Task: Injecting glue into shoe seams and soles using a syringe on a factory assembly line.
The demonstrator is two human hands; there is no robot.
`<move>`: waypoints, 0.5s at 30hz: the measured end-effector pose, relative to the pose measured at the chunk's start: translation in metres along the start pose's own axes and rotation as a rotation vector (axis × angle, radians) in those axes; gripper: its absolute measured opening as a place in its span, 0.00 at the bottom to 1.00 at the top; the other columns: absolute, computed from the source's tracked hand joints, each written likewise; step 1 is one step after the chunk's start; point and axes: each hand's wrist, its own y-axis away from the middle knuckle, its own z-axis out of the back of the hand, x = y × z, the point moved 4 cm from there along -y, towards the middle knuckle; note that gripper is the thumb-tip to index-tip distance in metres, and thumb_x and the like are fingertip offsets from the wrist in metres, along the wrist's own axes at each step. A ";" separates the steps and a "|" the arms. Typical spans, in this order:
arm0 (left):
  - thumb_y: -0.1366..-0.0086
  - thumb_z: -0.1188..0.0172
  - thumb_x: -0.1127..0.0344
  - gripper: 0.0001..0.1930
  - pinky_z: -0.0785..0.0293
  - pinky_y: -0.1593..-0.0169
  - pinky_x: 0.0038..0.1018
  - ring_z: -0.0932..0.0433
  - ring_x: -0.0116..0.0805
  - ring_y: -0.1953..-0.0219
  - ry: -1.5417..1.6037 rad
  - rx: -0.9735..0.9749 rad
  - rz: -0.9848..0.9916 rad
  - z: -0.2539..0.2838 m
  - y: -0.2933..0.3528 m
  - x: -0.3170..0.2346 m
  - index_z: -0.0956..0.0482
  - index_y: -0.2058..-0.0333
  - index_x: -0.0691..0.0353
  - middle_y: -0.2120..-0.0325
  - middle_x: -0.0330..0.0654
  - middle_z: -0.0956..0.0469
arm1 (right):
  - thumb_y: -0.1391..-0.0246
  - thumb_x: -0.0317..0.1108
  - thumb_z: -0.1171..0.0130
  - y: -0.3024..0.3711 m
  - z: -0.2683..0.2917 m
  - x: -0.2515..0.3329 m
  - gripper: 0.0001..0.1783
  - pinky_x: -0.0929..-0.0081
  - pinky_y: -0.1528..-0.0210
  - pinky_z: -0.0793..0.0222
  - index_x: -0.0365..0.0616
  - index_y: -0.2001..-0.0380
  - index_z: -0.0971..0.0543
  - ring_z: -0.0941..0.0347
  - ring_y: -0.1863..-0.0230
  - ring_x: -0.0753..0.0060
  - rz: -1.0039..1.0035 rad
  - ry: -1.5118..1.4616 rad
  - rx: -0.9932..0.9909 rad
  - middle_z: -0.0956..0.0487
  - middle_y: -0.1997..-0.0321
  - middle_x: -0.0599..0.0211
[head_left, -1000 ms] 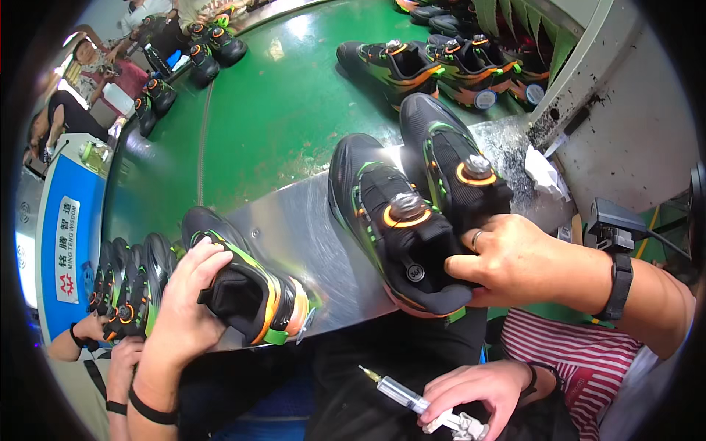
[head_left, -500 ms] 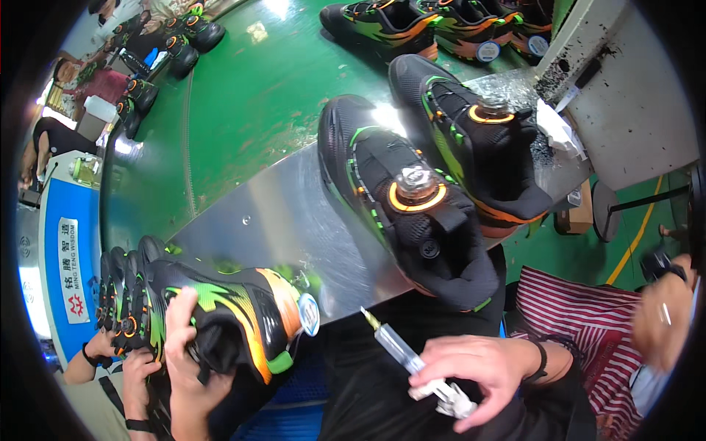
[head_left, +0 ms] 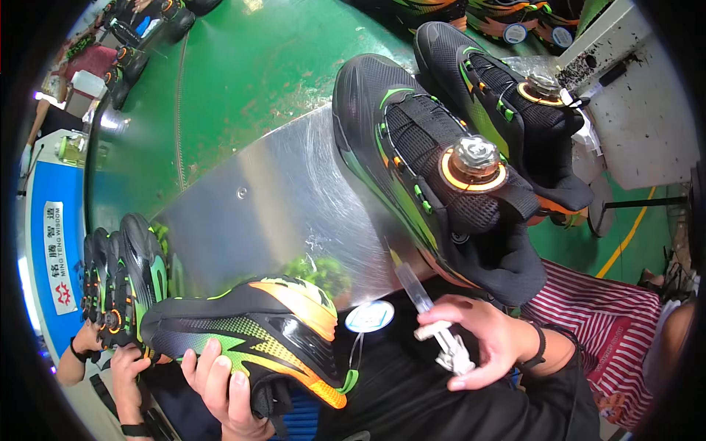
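My left hand (head_left: 224, 386) grips a black, green and orange sneaker (head_left: 254, 323) at its collar, turning its side upward. A round white-and-blue tag (head_left: 370, 317) dangles on a loop from the heel. Between the fingers and thumb of my right hand (head_left: 493, 342) is a clear syringe (head_left: 415, 288), its thin needle pointing up and left toward the metal sheet. White, crumpled-looking material (head_left: 452, 354) sits at its rear end. Beyond the needle stands a sneaker (head_left: 404, 125) with an orange-ringed dial (head_left: 474, 165), and a second sneaker (head_left: 474, 70) beside it.
Under the standing pair lies a shiny metal sheet (head_left: 257, 176) on a green work surface (head_left: 257, 66). At the left, a co-worker's hand (head_left: 129, 371) touches one of several sneakers (head_left: 110, 279). More tagged shoes stand at the back. A red-and-white striped cloth (head_left: 588, 316) shows at the right.
The held sneaker has tipped so its outer side faces up, its heel shifting right, and its tag swings free. My right hand has moved up slightly with the syringe.
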 end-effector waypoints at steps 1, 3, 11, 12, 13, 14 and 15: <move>0.38 0.44 0.53 0.27 0.43 0.39 0.56 0.29 0.57 0.47 -0.005 0.005 0.003 0.000 0.001 -0.001 0.39 0.48 0.62 0.50 0.51 0.35 | 0.60 0.41 0.29 0.005 -0.003 -0.001 0.46 0.69 0.45 0.36 0.31 0.41 0.38 0.32 0.46 0.56 -0.006 -0.073 -0.001 0.29 0.45 0.51; 0.36 0.48 0.49 0.26 0.43 0.39 0.56 0.29 0.57 0.47 0.029 0.057 0.029 0.007 -0.004 -0.005 0.39 0.48 0.62 0.50 0.51 0.35 | 0.61 0.43 0.28 0.005 -0.002 0.005 0.47 0.68 0.50 0.34 0.32 0.41 0.38 0.31 0.50 0.57 0.086 -0.204 0.038 0.28 0.47 0.52; 0.36 0.46 0.60 0.19 0.42 0.39 0.56 0.27 0.55 0.49 0.000 0.069 0.054 0.000 0.003 -0.009 0.41 0.52 0.59 0.52 0.49 0.35 | 0.62 0.57 0.27 -0.010 -0.010 0.023 0.47 0.59 0.60 0.34 0.38 0.46 0.32 0.25 0.59 0.54 0.240 -0.534 0.039 0.24 0.58 0.52; 0.36 0.46 0.60 0.19 0.42 0.39 0.56 0.27 0.55 0.49 -0.009 0.073 0.063 0.003 0.006 -0.010 0.41 0.52 0.59 0.52 0.49 0.35 | 0.61 0.58 0.29 -0.014 -0.012 0.023 0.46 0.60 0.61 0.34 0.38 0.46 0.32 0.25 0.59 0.54 0.233 -0.626 0.065 0.24 0.58 0.51; 0.35 0.46 0.61 0.17 0.42 0.40 0.57 0.27 0.55 0.49 0.000 0.045 0.059 0.000 0.004 -0.010 0.41 0.52 0.59 0.52 0.49 0.35 | 0.57 0.61 0.33 -0.019 -0.012 0.026 0.44 0.61 0.63 0.34 0.38 0.46 0.31 0.25 0.60 0.55 0.245 -0.627 0.048 0.24 0.59 0.50; 0.35 0.47 0.62 0.16 0.42 0.40 0.58 0.27 0.55 0.49 0.008 0.019 0.055 -0.002 0.002 -0.010 0.40 0.53 0.59 0.53 0.49 0.35 | 0.57 0.61 0.33 -0.022 -0.012 0.027 0.44 0.61 0.63 0.34 0.38 0.46 0.31 0.25 0.60 0.55 0.234 -0.620 0.040 0.24 0.59 0.50; 0.41 0.38 0.58 0.29 0.40 0.39 0.52 0.28 0.52 0.48 -0.043 0.029 -0.020 -0.003 -0.001 -0.007 0.42 0.48 0.63 0.50 0.50 0.34 | 0.57 0.62 0.34 -0.025 -0.012 0.027 0.44 0.61 0.64 0.35 0.38 0.46 0.31 0.25 0.61 0.55 0.225 -0.635 0.056 0.24 0.59 0.50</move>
